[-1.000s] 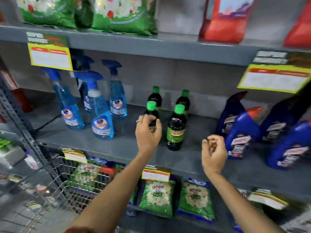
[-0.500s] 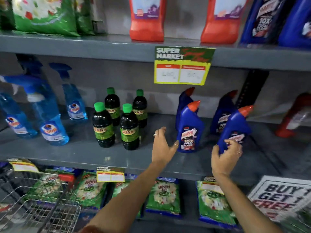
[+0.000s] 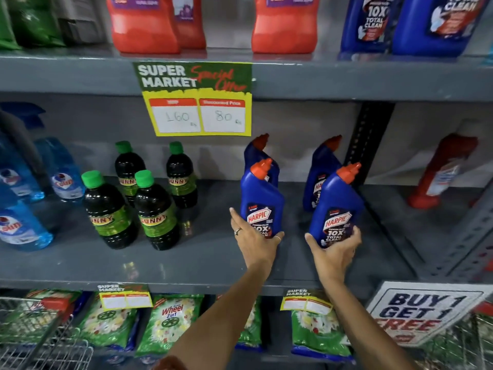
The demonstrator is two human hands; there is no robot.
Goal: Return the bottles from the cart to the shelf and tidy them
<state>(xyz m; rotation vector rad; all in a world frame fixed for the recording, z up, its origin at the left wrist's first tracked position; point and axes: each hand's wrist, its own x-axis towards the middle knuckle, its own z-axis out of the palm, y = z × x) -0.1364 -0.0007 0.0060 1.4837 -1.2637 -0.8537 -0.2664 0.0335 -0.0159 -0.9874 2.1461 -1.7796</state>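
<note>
Several blue Harpic bottles with orange caps stand on the grey middle shelf [image 3: 202,260]. My left hand [image 3: 253,243] wraps the base of the front left Harpic bottle [image 3: 260,194]. My right hand [image 3: 334,249] grips the base of the front right Harpic bottle [image 3: 336,204], which leans slightly. Two more Harpic bottles [image 3: 321,166] stand behind them. Left of my hands stand several dark Sunny bottles [image 3: 154,209] with green caps. The wire cart [image 3: 40,340] shows at the bottom left corner.
Blue spray bottles [image 3: 21,225] fill the shelf's far left. A red bottle [image 3: 442,172] stands beyond the dark upright post [image 3: 365,145]. Red and blue jugs sit on the upper shelf, green Wheel packets [image 3: 168,324] below. A price sign [image 3: 197,100] hangs from the upper shelf edge.
My view and both hands moved right from the Sunny bottles to the Harpic bottles. My left hand closed on the front left bottle, my right hand on the front right one.
</note>
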